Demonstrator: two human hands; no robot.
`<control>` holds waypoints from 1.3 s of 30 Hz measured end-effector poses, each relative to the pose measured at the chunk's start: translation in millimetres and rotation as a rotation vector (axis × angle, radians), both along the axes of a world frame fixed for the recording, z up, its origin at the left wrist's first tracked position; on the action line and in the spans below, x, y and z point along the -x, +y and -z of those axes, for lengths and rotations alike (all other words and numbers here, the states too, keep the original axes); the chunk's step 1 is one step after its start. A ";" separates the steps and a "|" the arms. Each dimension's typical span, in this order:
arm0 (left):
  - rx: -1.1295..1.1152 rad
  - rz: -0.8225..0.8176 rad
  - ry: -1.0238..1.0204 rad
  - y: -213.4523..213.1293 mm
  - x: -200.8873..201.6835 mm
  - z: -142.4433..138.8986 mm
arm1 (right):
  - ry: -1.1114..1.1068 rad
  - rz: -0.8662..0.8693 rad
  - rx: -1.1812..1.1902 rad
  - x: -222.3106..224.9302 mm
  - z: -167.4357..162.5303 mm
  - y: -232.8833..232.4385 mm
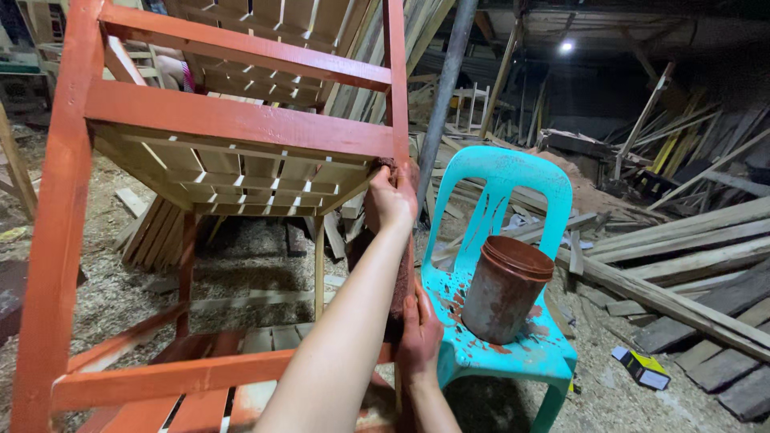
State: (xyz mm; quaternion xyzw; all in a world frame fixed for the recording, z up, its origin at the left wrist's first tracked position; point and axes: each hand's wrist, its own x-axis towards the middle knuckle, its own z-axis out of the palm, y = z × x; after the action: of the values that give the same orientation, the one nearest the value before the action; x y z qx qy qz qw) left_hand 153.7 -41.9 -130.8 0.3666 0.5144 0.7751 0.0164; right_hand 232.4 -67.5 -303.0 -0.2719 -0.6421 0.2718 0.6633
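Observation:
A slatted wooden rack (233, 120), tipped at an angle, has orange-red paint on its rails and bare pale slats. My left hand (391, 200) reaches up to its right post (395, 80), where the rail meets it. It presses a small dark brush or pad (386, 164) against the wood. Lower down, my paint-stained right hand (419, 341) grips the same post. Right beside it a rusty, paint-smeared bucket (504, 289) stands on the seat of a turquoise plastic chair (501, 172) spattered with red paint.
A grey metal pole (445, 88) rises behind the rack. Loose planks (690, 256) lie piled at the right, with a small yellow box (642, 367) on the sawdust floor. More slatted frames stand at the back left.

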 end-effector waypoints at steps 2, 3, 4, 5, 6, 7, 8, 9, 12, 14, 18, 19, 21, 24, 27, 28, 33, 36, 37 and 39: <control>-0.371 0.065 0.043 3.5 1.4 0.0 | -0.027 0.009 -0.008 -0.1 6.3 3.6; -0.184 -0.008 0.063 3.9 2.1 0.4 | -0.040 0.014 -0.009 -0.2 9.3 5.5; 0.007 -0.081 0.083 3.8 3.2 2.8 | -0.042 0.020 -0.002 -0.2 12.2 7.4; 0.202 -0.153 0.101 3.8 4.1 7.2 | -0.046 0.026 0.009 -0.4 15.1 9.2; 0.136 -0.127 0.132 2.9 4.7 12.4 | -0.052 0.032 0.021 -0.7 17.8 10.7; 0.065 -0.103 0.166 2.8 5.5 17.2 | -0.068 0.058 0.035 -1.0 20.3 12.0; -0.008 -0.077 0.201 2.3 5.5 21.4 | -0.082 0.085 0.048 -1.4 22.4 13.2; -0.017 -0.080 0.227 -0.7 3.6 29.5 | -0.099 0.113 0.065 -1.7 24.5 14.0; -0.071 -0.108 0.306 -16.0 -1.9 55.6 | -0.099 0.087 0.058 -2.2 28.6 15.1; -0.141 -0.143 0.357 -22.1 -4.5 60.9 | -0.098 0.083 0.021 -2.4 29.9 15.7; 0.011 -0.147 0.270 -17.3 -3.0 35.9 | -0.139 0.121 0.000 -2.6 30.4 17.0; 0.039 -0.145 0.266 -13.5 -0.6 25.2 | -0.128 0.115 0.018 -2.4 30.1 16.9; 0.082 -0.146 0.201 -7.9 0.7 11.4 | -0.118 0.106 0.069 -2.5 31.0 16.9; 0.014 -0.140 0.051 -3.1 -1.4 1.1 | -0.164 0.163 -0.015 -2.4 33.1 15.4; -0.156 -0.050 -0.039 2.3 -2.3 -5.3 | -0.077 0.043 0.231 -2.8 34.1 13.4; -0.147 -0.001 -0.085 4.4 -1.7 -7.4 | -0.090 0.065 0.200 -2.6 34.5 12.8; 0.077 -0.015 -0.051 9.2 -2.3 -13.1 | -0.047 0.052 0.222 -2.7 36.6 14.5; 0.342 -0.207 0.159 1.6 -3.9 -6.3 | -0.119 0.127 0.082 -2.9 38.5 17.3; 0.351 -0.203 0.180 0.0 -4.4 -5.5 | -0.124 0.138 0.069 -3.0 38.9 18.3; 0.372 -0.192 0.210 -3.4 -5.3 -1.7 | -0.136 0.157 0.049 -3.8 38.4 17.6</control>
State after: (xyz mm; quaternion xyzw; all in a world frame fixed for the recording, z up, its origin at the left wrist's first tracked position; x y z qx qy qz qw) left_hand 159.1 -45.3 -129.1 0.3853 0.6798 0.6225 -0.0440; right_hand 236.1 -49.9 -341.4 -0.3552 -0.6554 0.2157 0.6306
